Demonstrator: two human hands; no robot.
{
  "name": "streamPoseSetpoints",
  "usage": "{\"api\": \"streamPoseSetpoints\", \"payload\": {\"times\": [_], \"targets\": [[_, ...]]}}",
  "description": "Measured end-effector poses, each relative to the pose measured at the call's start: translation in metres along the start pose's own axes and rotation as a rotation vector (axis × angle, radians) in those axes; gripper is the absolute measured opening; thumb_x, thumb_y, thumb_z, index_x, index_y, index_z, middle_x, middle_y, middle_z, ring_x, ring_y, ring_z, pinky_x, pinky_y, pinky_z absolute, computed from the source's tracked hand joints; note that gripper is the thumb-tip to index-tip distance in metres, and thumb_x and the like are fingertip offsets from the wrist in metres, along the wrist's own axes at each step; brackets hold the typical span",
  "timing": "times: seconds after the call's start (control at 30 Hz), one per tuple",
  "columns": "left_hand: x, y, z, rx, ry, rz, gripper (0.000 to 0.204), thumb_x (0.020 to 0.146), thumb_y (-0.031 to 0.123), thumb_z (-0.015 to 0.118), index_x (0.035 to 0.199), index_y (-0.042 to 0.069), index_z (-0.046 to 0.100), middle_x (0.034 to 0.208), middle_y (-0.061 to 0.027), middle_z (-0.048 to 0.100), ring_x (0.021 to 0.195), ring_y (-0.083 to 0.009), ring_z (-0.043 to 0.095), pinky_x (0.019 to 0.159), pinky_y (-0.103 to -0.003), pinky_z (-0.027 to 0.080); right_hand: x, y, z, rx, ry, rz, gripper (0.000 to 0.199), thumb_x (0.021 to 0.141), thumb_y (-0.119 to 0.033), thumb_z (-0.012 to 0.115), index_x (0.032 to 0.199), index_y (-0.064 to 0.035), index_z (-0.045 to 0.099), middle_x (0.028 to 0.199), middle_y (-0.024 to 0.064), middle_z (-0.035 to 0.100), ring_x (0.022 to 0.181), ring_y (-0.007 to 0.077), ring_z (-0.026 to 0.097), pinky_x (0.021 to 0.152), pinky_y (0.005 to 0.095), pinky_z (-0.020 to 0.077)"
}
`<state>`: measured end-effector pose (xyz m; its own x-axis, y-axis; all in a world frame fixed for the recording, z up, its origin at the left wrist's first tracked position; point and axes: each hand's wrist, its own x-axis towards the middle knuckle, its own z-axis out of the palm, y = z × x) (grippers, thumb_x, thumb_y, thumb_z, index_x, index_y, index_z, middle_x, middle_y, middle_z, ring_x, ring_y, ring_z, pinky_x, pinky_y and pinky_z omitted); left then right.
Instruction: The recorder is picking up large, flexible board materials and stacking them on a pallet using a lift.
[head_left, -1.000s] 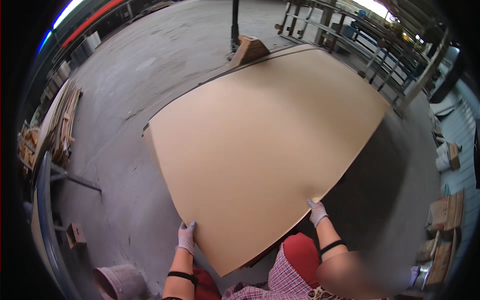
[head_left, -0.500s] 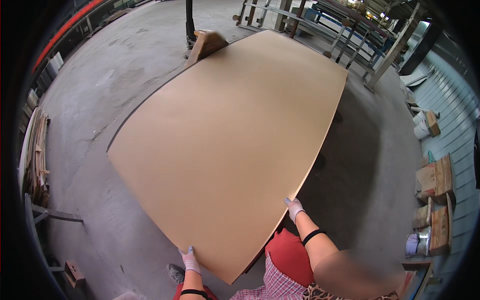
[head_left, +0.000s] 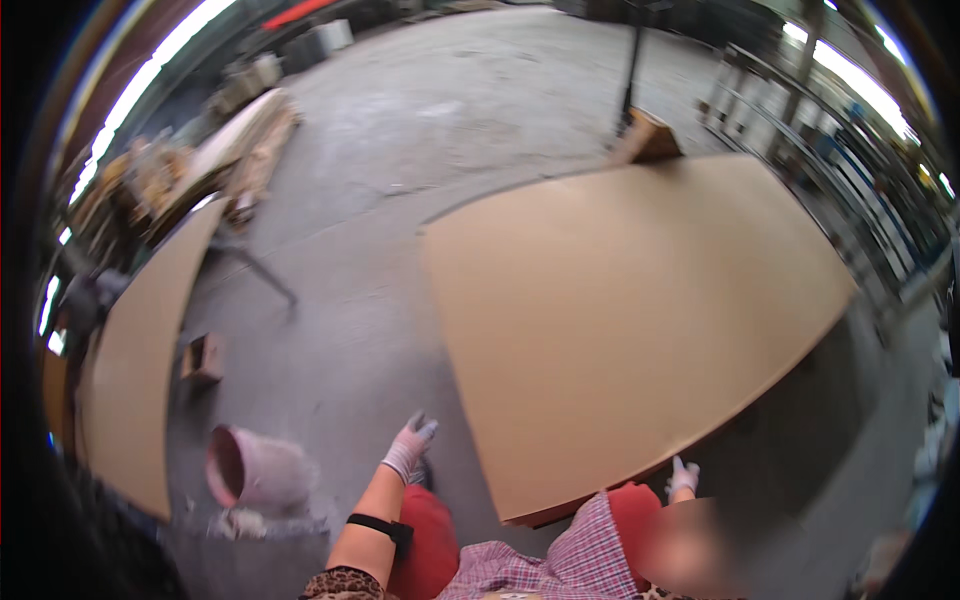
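A large flat tan board [head_left: 630, 330] lies raised off the floor in front of me, toward the right. My left hand [head_left: 410, 446], in a pale glove, hangs in the air left of the board's near corner. It holds nothing, and its fingers are loosely apart. Close by the board's near right edge is my right hand [head_left: 683, 476], gloved too. Its fingers stretch forward with nothing visible in them; whether they touch the edge I cannot tell.
Another tan board [head_left: 150, 350] leans at the left. Near it are a pinkish bucket [head_left: 262, 468] on its side, a small wooden box [head_left: 203, 358] and stacked planks [head_left: 262, 150]. A wooden block [head_left: 648, 138] stands at the board's far edge. Metal racks [head_left: 850, 170] stand far right.
My view has swung left, so the board sits further right and the leaning board and bucket have come into view. My left hand has let go of the board; the right has left its grip on the edge.
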<state>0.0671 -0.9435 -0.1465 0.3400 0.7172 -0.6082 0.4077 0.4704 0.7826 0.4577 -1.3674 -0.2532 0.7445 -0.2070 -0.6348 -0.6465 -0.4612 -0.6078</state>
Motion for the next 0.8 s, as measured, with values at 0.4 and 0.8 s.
{"api": "streamPoseSetpoints", "payload": {"times": [0.4,0.8], "targets": [[-0.303,-0.223,-0.301,-1.178,0.463,0.177,0.068,0.079,0.060,0.044,0.128,0.013,0.035,0.127,-0.0114,0.041,0.115,-0.0256,0.039,0.096,-0.043,0.031,-0.022,-0.025,-0.010,-0.125,-0.367,-0.788,0.040,0.074,-0.026,0.063,0.099,0.0024,0.052,0.091,0.0148,0.058,0.081,0.0238,0.055,0.068,0.0321,0.0462],[-0.288,-0.052,-0.389,-1.118,0.505,0.666,0.033,0.084,0.023,0.055,0.111,0.003,0.050,0.105,-0.0095,0.057,0.098,-0.0237,0.055,0.087,-0.037,0.043,-0.221,-0.113,-0.031,0.192,-0.506,-0.674,0.024,0.081,-0.024,0.055,0.097,-0.0058,0.054,0.087,0.0106,0.058,0.074,0.0211,0.056,0.062,0.0288,0.0473]]}}
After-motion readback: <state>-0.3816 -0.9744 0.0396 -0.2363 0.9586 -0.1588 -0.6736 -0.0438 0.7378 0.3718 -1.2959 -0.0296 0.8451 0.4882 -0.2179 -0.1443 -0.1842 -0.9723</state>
